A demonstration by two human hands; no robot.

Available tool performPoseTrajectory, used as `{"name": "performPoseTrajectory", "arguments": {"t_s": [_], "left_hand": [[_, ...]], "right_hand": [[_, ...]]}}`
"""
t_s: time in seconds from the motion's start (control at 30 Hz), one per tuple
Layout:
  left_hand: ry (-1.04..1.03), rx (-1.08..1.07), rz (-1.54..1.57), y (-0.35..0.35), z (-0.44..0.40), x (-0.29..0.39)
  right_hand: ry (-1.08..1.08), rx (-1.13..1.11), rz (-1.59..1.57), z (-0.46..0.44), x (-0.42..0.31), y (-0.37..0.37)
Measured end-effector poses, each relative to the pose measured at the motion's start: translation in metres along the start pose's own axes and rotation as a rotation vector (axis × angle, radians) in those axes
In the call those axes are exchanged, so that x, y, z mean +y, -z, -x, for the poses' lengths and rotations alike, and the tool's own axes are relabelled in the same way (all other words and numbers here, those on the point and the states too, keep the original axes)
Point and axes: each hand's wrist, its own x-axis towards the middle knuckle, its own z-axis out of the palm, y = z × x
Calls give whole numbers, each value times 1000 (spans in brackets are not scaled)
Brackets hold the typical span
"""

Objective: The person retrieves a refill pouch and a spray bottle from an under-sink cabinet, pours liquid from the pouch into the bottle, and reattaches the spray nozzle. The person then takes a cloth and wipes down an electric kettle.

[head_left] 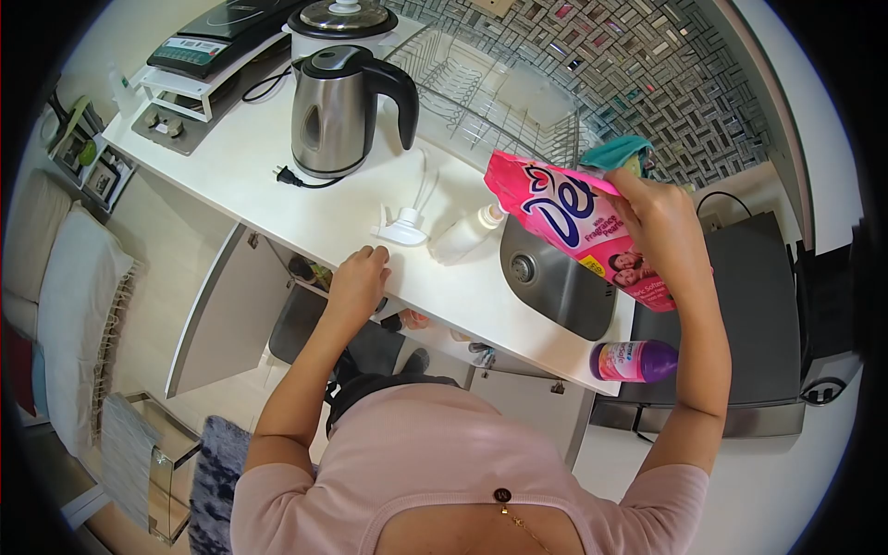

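My right hand point(652, 217) grips a pink fabric softener refill pouch point(564, 208) by its upper edge and holds it tilted over the sink, its left corner close to a bottle's mouth. That translucent white bottle point(460, 238) stands on the counter with its top uncovered. Beside it lies a white trigger spray head point(403, 228) with its dip tube. My left hand point(359, 277) rests at the counter's front edge, fingers loosely bent, with nothing visible in it. Whether any liquid flows from the pouch cannot be made out.
A steel kettle point(331, 111) with its plug stands behind the spray head. Behind are a rice cooker point(342, 20) and wire dish rack point(462, 88). A purple bottle point(635, 362) lies near the sink point(523, 291). An open cabinet door point(222, 310) juts out below.
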Motion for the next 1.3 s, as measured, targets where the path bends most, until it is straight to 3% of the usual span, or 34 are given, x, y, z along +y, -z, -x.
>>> {"name": "performPoseTrajectory", "arguments": {"t_s": [0.43,0.67,0.77,0.87,0.97,1.07,1.3], "left_hand": [[3,-22,-5,2,-1,1],[15,11,31,7,-2,2],[119,-50,148,20,-6,6],[269,-64,480,37,-16,17],[296,-97,869,46,-35,19],[325,-81,1064,60,-51,42],[304,-238,1164,54,-89,78]], "right_hand": [[-77,34,-62,10,5,-6],[-220,63,-217,26,13,-25],[-273,102,-300,34,15,-35],[-332,160,-408,45,19,-45],[-432,179,-561,62,19,-57],[-453,258,-665,78,19,-76],[-624,418,-791,111,14,-116]]}}
